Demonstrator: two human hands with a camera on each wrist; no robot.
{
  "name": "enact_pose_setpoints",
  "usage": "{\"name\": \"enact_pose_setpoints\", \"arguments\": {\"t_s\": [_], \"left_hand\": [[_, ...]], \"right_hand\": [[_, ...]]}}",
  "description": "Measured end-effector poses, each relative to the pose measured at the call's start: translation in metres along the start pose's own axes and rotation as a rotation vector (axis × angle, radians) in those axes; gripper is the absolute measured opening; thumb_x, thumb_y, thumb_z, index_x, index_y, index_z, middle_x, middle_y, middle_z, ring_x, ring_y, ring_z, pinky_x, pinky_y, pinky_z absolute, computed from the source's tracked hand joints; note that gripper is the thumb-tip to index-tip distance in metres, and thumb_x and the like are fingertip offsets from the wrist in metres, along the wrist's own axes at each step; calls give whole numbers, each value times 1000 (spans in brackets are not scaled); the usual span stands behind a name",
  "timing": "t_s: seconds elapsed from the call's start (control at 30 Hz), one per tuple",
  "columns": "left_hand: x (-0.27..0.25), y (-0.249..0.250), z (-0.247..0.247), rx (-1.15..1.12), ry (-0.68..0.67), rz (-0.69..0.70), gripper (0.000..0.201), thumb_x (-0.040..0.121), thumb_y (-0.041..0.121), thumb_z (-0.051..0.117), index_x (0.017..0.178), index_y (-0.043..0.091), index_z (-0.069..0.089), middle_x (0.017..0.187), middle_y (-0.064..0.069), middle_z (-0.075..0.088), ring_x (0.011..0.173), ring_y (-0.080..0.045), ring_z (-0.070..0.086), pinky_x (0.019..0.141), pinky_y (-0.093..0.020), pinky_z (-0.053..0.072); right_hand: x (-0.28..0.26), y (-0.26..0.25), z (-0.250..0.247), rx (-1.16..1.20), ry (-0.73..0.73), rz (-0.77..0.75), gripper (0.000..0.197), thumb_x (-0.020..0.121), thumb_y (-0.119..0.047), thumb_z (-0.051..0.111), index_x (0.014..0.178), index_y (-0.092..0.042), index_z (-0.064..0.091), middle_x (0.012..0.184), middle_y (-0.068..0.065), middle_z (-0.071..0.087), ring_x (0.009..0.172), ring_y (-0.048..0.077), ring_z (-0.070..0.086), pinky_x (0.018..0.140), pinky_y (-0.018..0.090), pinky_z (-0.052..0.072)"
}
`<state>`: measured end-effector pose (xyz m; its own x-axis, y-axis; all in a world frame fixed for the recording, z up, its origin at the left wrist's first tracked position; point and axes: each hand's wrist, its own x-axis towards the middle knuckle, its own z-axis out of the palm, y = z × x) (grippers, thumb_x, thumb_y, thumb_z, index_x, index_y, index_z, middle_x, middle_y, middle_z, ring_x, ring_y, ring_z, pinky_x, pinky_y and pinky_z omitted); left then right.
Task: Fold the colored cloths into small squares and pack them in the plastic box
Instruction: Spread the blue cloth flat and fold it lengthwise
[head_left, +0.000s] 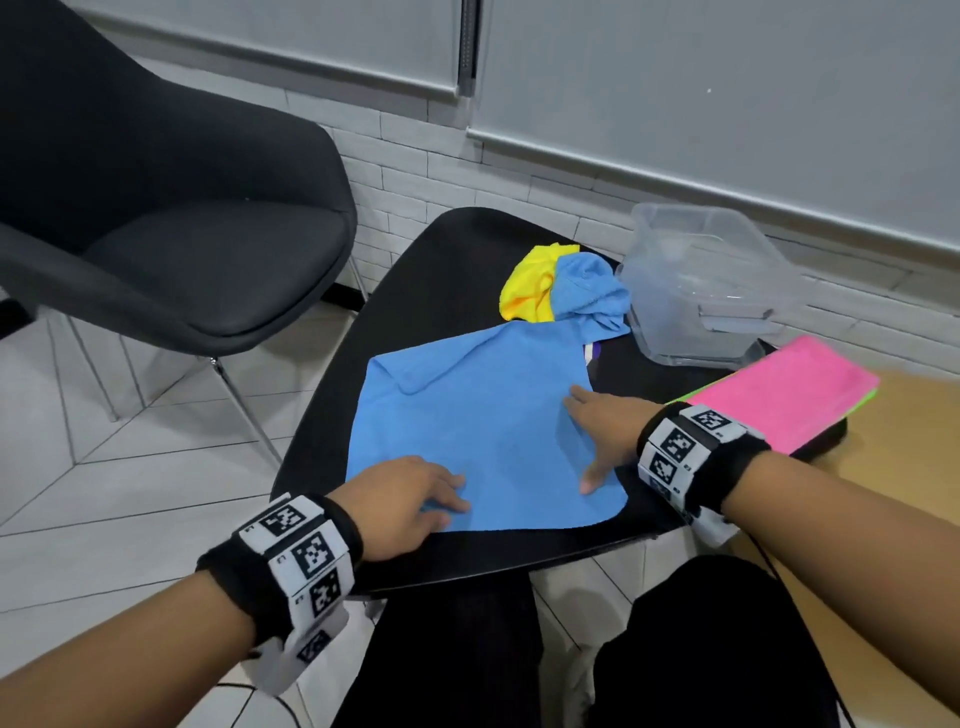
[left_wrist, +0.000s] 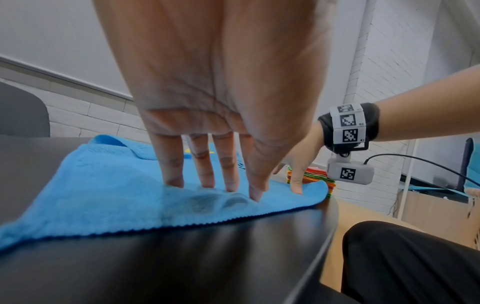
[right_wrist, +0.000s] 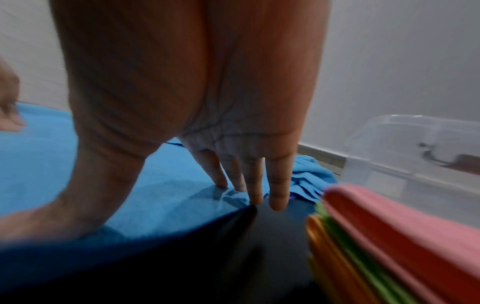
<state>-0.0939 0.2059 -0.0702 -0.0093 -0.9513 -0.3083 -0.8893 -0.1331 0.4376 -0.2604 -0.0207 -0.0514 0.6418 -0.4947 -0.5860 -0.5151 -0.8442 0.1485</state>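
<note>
A blue cloth (head_left: 483, 415) lies spread on the black table (head_left: 447, 270), its far left corner folded over. My left hand (head_left: 415, 493) presses its near edge with straight fingers (left_wrist: 205, 176). My right hand (head_left: 597, 431) lies flat on the cloth's right side, its fingers (right_wrist: 254, 185) reaching the right edge. A second blue cloth (head_left: 587, 291) and a yellow cloth (head_left: 530, 283) lie crumpled at the back. The clear plastic box (head_left: 711, 280) stands at the back right. A stack of folded cloths with pink on top (head_left: 784, 389) sits on the right.
A dark chair (head_left: 171, 208) stands to the left of the table. A white brick wall runs behind. My dark-trousered legs (head_left: 675, 649) are below the table's near edge. A wooden floor area (head_left: 909, 467) lies to the right.
</note>
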Motion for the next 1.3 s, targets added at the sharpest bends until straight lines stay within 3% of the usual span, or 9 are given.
{"name": "enact_pose_setpoints", "arguments": {"t_s": [0.07,0.23,0.37,0.47,0.7,0.83,0.97,1.17,1.3], "left_hand": [[-5,3,2,-12,-7,7,30,97,28,52,123,36,62,142,24,42,131,0,36,111,-22,26],[-3,11,-10,-83,-66,6,24,95,28,54,115,32,67,126,19,60,120,1,51,103,-21,38],[12,10,-39,-16,88,-45,25,96,27,51,115,28,68,118,8,64,110,-8,56,90,-25,43],[32,-3,-59,104,188,-156,29,96,19,51,123,25,62,128,3,57,119,-17,51,98,-30,40],[60,-43,-63,238,132,-287,54,85,-1,47,133,25,50,129,-2,49,118,-26,51,96,-36,43],[70,-63,-56,271,177,-267,39,88,6,50,122,23,56,122,0,54,108,-24,55,89,-33,45],[75,-68,-59,216,301,-209,12,90,20,53,96,16,63,99,1,61,92,-22,58,75,-30,43],[90,-79,-96,-96,493,-299,20,88,26,59,70,16,61,63,1,56,67,-21,54,66,-31,45],[108,-93,-120,-22,534,-445,15,89,25,54,78,17,61,79,-7,62,74,-29,59,63,-29,42]], "right_hand": [[-9,7,4,2,-39,26,123,66,-56,79,149,0,8,159,12,3,143,26,24,108,45,37],[-24,2,0,32,8,15,104,64,-53,81,139,-3,29,145,12,28,134,27,34,101,44,43],[-28,-15,-16,75,116,-31,104,69,-48,80,144,-4,24,155,15,19,139,28,30,108,41,36],[-22,-32,-22,87,93,-37,106,69,-48,80,146,-4,22,157,15,14,142,27,26,110,41,34],[-10,-52,-14,-5,41,0,79,66,-45,83,125,-9,45,137,13,44,109,30,59,88,38,51],[-9,-53,-16,-38,50,-1,79,65,-47,83,124,-9,47,130,11,49,106,29,60,88,39,51],[-10,-54,-18,-39,28,3,82,65,-44,84,127,-7,45,141,17,41,109,32,59,90,41,51],[-8,-53,-18,-36,25,-6,82,64,-43,85,125,-6,44,140,18,41,105,34,60,84,40,52],[-6,-52,-17,-25,33,-10,81,63,-42,86,121,-4,45,136,18,43,101,34,61,80,40,53]]}}
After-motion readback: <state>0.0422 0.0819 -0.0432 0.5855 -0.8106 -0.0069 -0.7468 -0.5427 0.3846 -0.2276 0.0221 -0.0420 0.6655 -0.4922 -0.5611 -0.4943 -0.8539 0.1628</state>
